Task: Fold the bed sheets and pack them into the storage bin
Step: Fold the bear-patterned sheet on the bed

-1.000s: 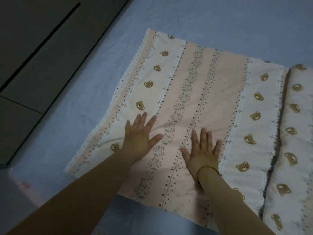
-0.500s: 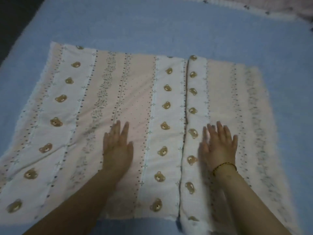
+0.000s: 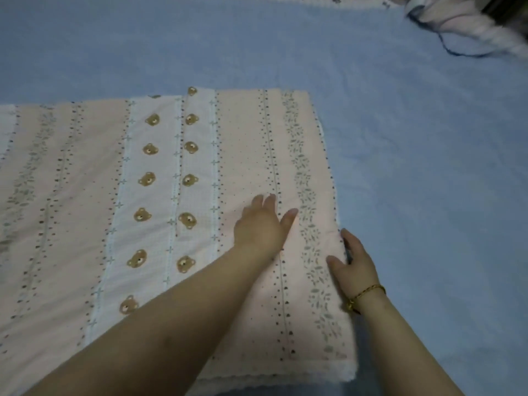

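Folded sheet on the bed, both hands at its right side.

A blue bed cover (image 3: 414, 138) fills the view; the pink bear-print sheet (image 3: 160, 195) lies flat from nine o'clock to centre. Other bedding (image 3: 463, 21) sits at one o'clock. The left hand (image 3: 261, 224) lies open, palm down, on the sheet. The right hand (image 3: 353, 265), wearing a gold bracelet (image 3: 364, 295), is open against the sheet's right edge, gripping nothing.

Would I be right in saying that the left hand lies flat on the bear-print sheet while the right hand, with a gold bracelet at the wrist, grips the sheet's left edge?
Not quite: the right hand is at the sheet's right edge, not its left, as the head view shows. The rest holds: the left hand lies flat on the sheet, and the gold bracelet is at the right wrist.
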Demonstrator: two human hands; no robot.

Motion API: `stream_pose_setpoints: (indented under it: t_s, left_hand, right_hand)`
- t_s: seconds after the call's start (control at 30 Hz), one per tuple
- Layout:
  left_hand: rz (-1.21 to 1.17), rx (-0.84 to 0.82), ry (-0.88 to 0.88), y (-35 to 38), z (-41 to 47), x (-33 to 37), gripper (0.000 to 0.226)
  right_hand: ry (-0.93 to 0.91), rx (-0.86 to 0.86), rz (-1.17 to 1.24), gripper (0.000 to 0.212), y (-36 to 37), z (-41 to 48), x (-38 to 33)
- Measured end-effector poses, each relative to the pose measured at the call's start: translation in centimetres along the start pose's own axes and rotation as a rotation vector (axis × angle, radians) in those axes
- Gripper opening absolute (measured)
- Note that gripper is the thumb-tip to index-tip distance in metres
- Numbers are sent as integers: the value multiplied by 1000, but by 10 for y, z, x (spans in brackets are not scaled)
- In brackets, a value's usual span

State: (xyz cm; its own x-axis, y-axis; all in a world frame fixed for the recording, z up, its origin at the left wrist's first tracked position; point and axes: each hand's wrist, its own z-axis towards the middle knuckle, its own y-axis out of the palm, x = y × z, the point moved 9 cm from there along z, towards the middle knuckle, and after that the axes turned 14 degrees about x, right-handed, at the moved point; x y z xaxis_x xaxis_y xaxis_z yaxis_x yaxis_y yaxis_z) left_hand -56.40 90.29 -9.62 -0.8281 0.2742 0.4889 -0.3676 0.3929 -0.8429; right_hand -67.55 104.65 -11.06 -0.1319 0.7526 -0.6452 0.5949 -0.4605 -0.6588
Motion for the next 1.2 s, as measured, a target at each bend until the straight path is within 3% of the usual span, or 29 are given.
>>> stream_pose_setpoints:
  t_s: [0.07,0.17,0.23,0.33,0.4,0.5,0.63,0.73,0.93,1.2]
  left_hand:
    - [-31,-92,30,17,25,51,76]
    - [-113,-233,-63,51,44,97,95]
    - [-5,-243,-75,69,50,109,100]
    - [257,-155,1,80,55,111,90]
    - [299,-81,70,77,60,113,84]
    - [185,-98,149,60,65,106,71]
    - [-79,3,189,-6,64,89,55]
    - [-156,130,178,-74,62,51,43]
    - [-96,299,282,-207,37,-51,48]
    - [-146,443,-55,-304,13,-262,60]
  right_hand:
    - [-31,-32,28,59,4,-3,1]
    - [-93,-81,-5,63,12,-9,2]
    - [-123,-105,-15,65,13,-15,0]
    - [-136,-116,33,71,8,-24,0]
    - [-57,-114,63,77,5,-29,7]
    - [-28,-153,44,75,8,-43,9]
    - [-167,-184,59,66,13,-73,-32]
    - [-302,-228,16,66,28,-108,-84]
    - [-546,-345,-56,65,95,-196,-186]
    - [-613,-595,-94,67,246,-291,-251]
